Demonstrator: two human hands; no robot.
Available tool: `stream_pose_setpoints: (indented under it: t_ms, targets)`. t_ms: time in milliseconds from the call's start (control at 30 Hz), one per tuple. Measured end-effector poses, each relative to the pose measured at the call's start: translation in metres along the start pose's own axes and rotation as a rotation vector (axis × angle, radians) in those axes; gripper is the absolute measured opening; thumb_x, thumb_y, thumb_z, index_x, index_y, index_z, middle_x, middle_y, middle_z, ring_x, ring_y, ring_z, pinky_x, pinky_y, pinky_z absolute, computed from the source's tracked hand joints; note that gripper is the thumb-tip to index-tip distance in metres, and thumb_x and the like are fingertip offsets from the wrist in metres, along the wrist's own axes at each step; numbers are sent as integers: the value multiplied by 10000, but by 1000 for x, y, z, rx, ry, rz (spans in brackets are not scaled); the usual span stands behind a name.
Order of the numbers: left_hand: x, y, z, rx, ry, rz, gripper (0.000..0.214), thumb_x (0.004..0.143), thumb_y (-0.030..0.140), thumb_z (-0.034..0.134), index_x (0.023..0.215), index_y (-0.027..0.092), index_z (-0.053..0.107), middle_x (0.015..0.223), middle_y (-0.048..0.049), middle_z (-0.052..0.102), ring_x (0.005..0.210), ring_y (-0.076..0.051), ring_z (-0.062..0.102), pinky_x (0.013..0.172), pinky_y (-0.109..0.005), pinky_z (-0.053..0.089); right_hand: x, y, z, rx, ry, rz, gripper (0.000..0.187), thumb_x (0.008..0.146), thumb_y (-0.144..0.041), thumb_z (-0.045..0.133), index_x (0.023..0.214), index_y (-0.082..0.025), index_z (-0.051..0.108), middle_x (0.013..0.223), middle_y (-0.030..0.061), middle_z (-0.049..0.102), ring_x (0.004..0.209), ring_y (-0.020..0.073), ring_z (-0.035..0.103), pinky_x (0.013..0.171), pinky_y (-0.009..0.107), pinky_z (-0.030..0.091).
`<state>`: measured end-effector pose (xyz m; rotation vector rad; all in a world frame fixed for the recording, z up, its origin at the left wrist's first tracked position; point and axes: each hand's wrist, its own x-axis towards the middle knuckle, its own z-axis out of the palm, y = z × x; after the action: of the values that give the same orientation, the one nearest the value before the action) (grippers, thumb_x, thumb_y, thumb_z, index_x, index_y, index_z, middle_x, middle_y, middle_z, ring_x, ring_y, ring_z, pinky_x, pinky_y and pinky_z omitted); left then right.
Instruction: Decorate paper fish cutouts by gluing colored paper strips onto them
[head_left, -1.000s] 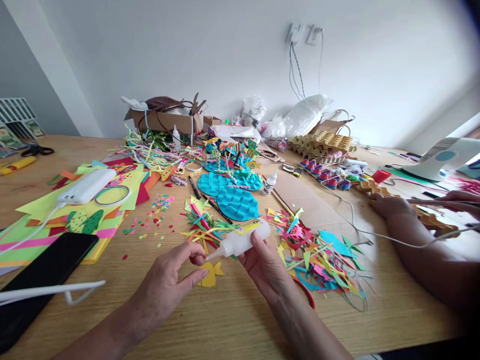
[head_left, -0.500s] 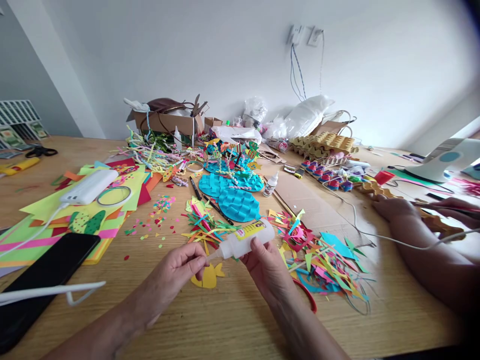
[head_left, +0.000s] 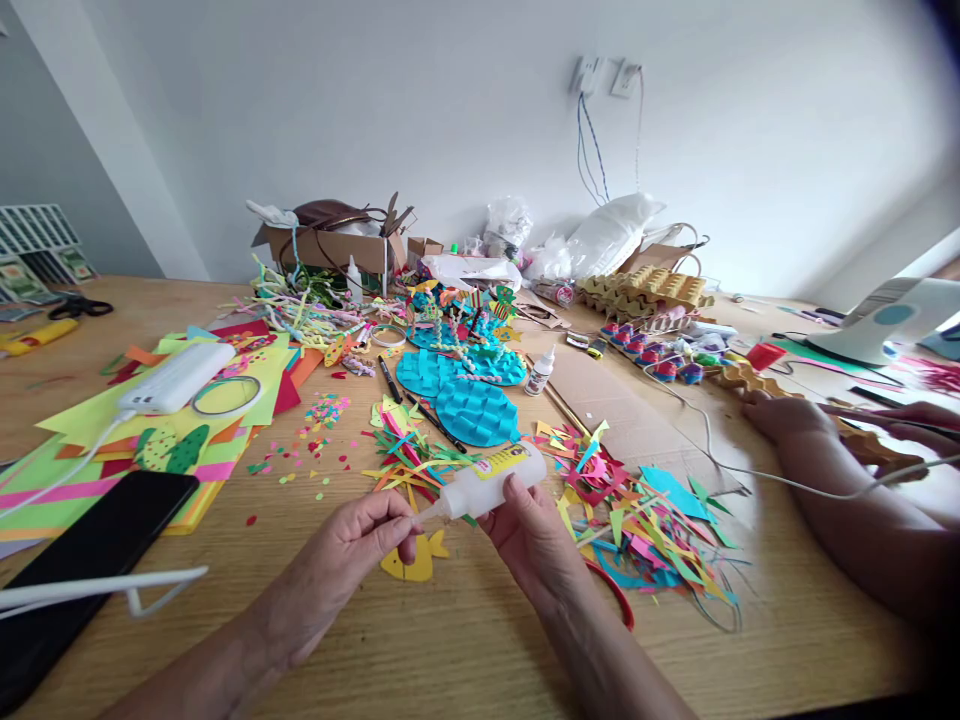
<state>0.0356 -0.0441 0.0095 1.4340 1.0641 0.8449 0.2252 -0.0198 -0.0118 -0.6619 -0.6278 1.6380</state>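
A white glue bottle [head_left: 491, 482] with a yellow label lies tilted on its side in the air, its nozzle pointing left. My right hand [head_left: 536, 540] is closed around the bottle's body. With thumb and fingers, my left hand [head_left: 379, 535] pinches the tip of the nozzle; whether a cap is there is hidden. Below the nozzle a yellow paper fish [head_left: 409, 562] rests on the wooden table. Just beyond the bottle sits a blue paper piece with raised scales [head_left: 477, 412]. Red scissor handles [head_left: 611, 592] show partly behind my right wrist.
Paper scraps [head_left: 652, 530] spread right of my hands. A second glue bottle [head_left: 540, 372] stands upright behind. On the left are coloured sheets [head_left: 67, 445], a white power bank [head_left: 176, 378] and a black phone [head_left: 112, 550]. At right, a co-worker's arm [head_left: 840, 500] reaches in beside a white cable [head_left: 795, 490].
The hands and glue bottle hold nearly the same pose. Only a slight shift of the whole view shows.
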Motion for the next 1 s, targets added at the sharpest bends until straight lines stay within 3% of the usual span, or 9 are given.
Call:
stream_pose_setpoints:
  t_ms: [133,400,600,1000]
  targets:
    - [-2,0,-3,26,-38,13,284,844,450,450,740,194,515,702,12,538,705,-151,492,665,-260,371,1,-1,0,56,0,40,462,652,-321,768,1068,-237,584,888,22,700,789,156,656,610,206,516]
    - [-6,4,-3,-14,-112,44,296,887,433,380,831,192,542,782,-15,545,804,-179,507,755,-303,377,0,-2,2,62,35,80,441,607,-330,793,993,-216,613,853,24,704,780,168,661,603,212,526]
    - [-1,4,1,9,-42,34,286,831,438,455,704,191,524,677,15,504,683,-148,468,645,-256,360,0,0,-3,25,1,68,387,671,-338,751,1003,-199,611,934,50,695,811,177,654,623,227,529]
    - [1,-1,-1,4,-25,-4,263,792,398,484,670,174,548,645,24,525,661,-136,472,642,-235,350,-1,2,-1,0,-2,34,443,669,-339,754,1059,-198,597,919,54,694,781,180,654,643,255,537]
